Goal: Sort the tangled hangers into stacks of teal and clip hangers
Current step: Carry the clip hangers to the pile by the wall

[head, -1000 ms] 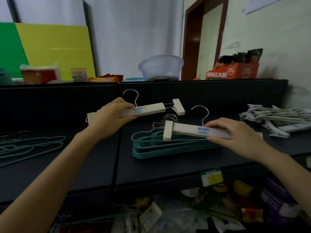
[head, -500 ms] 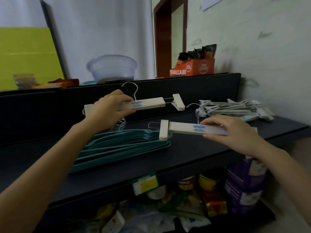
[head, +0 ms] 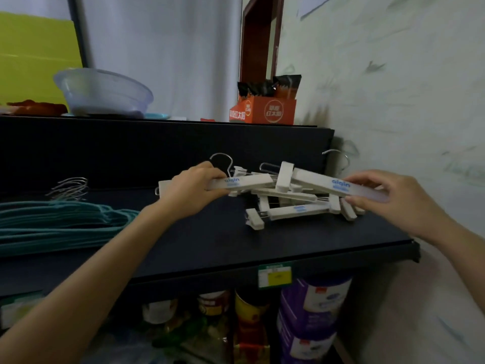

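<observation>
Head view. The left hand grips a left clip hanger by its white bar, held roughly level with its metal hook upright. The right hand pinches a right clip hanger between thumb and fingers, its bar tilted with the left end raised. Both hangers are above a pile of clip hangers lying on the right part of a dark shelf. A stack of teal hangers lies at the left, well apart from the pile. On the far upper ledge stand a translucent bowl and an orange box.
</observation>
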`<move>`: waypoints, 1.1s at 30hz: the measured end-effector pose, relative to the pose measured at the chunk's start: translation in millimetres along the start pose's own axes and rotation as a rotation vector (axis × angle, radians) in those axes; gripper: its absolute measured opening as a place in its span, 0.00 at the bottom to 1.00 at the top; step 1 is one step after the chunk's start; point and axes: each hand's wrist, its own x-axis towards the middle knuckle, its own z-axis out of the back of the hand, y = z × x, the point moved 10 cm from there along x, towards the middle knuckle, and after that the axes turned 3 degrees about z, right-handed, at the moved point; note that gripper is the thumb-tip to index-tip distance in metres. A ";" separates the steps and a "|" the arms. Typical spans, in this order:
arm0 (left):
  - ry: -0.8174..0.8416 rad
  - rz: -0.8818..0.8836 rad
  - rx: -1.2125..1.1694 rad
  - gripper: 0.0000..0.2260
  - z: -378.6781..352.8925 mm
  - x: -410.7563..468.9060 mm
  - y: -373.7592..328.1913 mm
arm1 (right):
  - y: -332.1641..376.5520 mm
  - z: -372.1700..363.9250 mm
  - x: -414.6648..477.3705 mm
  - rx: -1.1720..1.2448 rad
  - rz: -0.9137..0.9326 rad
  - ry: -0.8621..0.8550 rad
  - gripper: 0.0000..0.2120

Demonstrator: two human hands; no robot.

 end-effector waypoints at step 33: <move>0.114 0.052 0.114 0.08 -61.9 4.0 -24.0 | -38.2 -111.7 95.3 0.043 0.169 0.321 0.15</move>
